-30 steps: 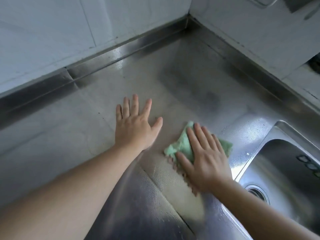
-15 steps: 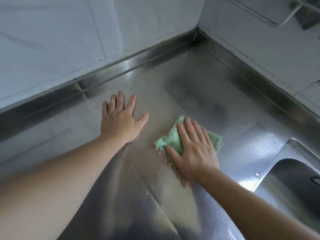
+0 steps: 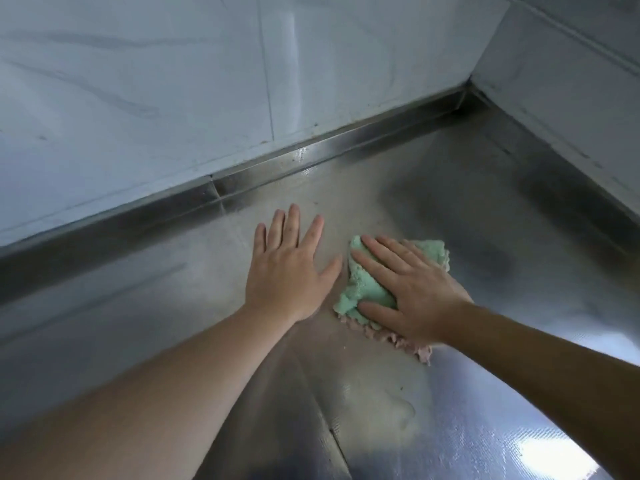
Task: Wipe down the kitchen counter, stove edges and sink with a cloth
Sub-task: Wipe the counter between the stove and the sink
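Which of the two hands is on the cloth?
The right hand: its straight fingers press flat on the green cloth. The left hand lies flat on the bare steel counter beside the cloth, not on it.

Single view: head-worn, wide-angle. Position: above the steel bench [image 3: 450, 188], close over it. Facing: forward and steeply down, toward the inner corner where two tiled walls [image 3: 138, 81] meet, corner placed upper right. Near field: both forearms enter from the lower edge, left hand [image 3: 287, 271] and right hand [image 3: 412, 292] near frame centre, at arm's reach. Distortion: straight edges of the steel upstand [image 3: 311, 157] run slanted across the frame. Overlap with other views: not applicable, one camera only.
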